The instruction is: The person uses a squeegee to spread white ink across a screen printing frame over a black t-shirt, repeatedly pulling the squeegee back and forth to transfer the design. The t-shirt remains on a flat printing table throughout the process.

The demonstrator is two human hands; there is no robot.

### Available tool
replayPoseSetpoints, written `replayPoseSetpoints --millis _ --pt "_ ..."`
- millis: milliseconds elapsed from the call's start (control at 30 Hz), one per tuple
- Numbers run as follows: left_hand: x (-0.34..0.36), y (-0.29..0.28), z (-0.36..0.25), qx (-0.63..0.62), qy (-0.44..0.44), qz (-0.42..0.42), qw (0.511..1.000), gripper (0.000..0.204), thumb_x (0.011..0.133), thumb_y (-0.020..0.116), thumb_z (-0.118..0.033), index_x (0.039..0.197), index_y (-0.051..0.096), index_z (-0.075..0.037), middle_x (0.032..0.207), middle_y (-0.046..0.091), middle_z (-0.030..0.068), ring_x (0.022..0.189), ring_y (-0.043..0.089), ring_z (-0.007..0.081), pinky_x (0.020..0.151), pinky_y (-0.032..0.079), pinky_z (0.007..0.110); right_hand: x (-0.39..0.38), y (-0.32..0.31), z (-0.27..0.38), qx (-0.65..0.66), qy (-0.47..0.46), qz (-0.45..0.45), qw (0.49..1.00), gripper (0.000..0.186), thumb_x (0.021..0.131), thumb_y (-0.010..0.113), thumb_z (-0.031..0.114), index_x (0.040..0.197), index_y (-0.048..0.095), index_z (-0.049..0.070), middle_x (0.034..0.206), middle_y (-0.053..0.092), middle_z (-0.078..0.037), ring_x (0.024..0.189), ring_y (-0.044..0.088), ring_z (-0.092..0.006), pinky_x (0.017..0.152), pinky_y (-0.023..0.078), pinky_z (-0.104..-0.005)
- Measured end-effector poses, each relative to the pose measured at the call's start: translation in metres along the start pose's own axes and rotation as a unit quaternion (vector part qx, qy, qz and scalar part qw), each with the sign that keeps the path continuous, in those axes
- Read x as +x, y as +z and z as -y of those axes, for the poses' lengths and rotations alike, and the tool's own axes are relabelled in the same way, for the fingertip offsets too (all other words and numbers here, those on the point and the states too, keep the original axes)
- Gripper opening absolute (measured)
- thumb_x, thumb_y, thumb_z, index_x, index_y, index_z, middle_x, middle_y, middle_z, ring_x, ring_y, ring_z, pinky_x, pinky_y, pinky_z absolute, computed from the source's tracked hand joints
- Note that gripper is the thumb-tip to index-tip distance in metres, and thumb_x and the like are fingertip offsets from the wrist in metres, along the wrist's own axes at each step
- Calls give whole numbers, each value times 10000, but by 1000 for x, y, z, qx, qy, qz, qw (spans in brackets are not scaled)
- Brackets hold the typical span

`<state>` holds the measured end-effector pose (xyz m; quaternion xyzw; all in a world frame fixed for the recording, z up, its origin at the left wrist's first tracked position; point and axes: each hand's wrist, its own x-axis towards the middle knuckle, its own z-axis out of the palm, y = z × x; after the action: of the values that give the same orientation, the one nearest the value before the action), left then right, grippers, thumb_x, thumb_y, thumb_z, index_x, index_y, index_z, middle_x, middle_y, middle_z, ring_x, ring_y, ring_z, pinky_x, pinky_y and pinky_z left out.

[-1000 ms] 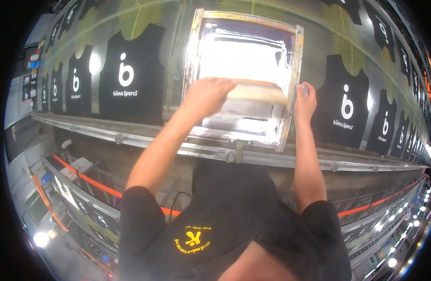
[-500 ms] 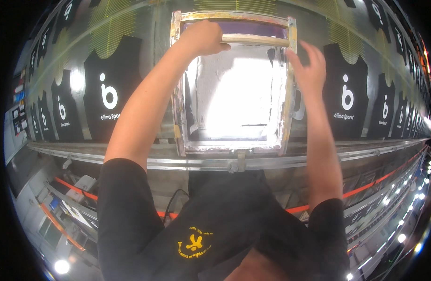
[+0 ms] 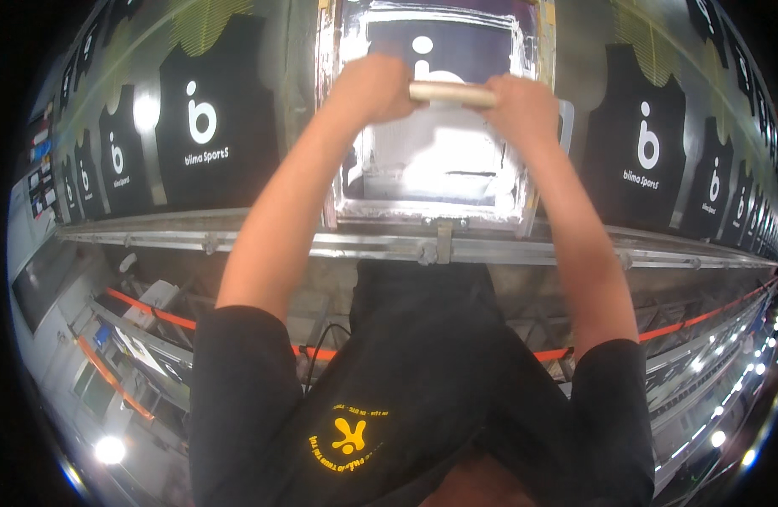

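Observation:
Both my hands are closed round the squeegee (image 3: 452, 95), whose pale wooden bar lies crosswise over the screen-printing frame (image 3: 327, 160). My left hand (image 3: 373, 87) grips its left part and my right hand (image 3: 524, 106) its right part; the fingertips are hidden. Beyond the bar the mesh looks dark, with a white dot and part of a rounded white logo (image 3: 423, 46) showing. On the near side white ink (image 3: 397, 156) covers the mesh, with a strong glare on it. The squeegee's blade cannot be seen.
Black cut garment pieces with white logos lie in rows on the table, one to the left (image 3: 215, 80) and one to the right (image 3: 646, 110) of the frame. A metal rail (image 3: 346, 245) runs along the table's near edge, with a clamp (image 3: 444, 241) at the frame.
My right hand, open beside the frame before, now grips the squeegee with my left. The bar has come nearer from the frame's far end, and the dark mesh and logo show behind it.

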<state>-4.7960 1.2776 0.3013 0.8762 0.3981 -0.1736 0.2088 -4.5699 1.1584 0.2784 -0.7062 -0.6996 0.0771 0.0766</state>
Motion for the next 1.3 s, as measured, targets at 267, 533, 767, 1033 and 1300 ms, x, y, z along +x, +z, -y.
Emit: replayPoseSetpoints --millis 267,533,767,1033,1300 --pt "-128 79 -41 -47 13 -89 995 260 822 823 -252 1028 814 -93 962 779 123 936 756 365 817 605 491 -136 21 45 41 -41 -81 995 296 653 921 178 860 714 138 838 689 -24 860 700 -249 815 506 -409" --pt "-120 32 -35 -24 56 43 997 216 904 781 -283 1005 821 -97 890 771 196 897 758 416 812 601 521 -125 -10 37 127 -52 -23 990 305 738 924 287 899 737 107 812 705 -70 835 730 -299 747 547 -453" --pt "-6 -46 10 -3 63 -4 998 291 927 801 -386 978 832 -102 869 780 187 846 762 418 778 606 522 9 -45 2 66 -31 -66 995 328 801 894 431 833 756 136 783 737 -78 763 744 -321 684 571 -476" --pt "117 -92 50 21 59 -45 997 441 885 819 -484 879 818 -43 817 770 192 817 762 398 764 605 497 138 -28 -37 11 39 -21 999 415 814 890 512 930 823 119 865 793 -110 827 775 -315 715 602 -477" --pt "69 -50 26 11 -3 -26 1000 432 844 846 -532 1009 849 -133 883 807 128 869 778 370 807 620 481 82 -10 -20 -8 32 -12 999 487 789 881 583 892 814 112 849 761 -69 781 758 -320 680 595 -467"
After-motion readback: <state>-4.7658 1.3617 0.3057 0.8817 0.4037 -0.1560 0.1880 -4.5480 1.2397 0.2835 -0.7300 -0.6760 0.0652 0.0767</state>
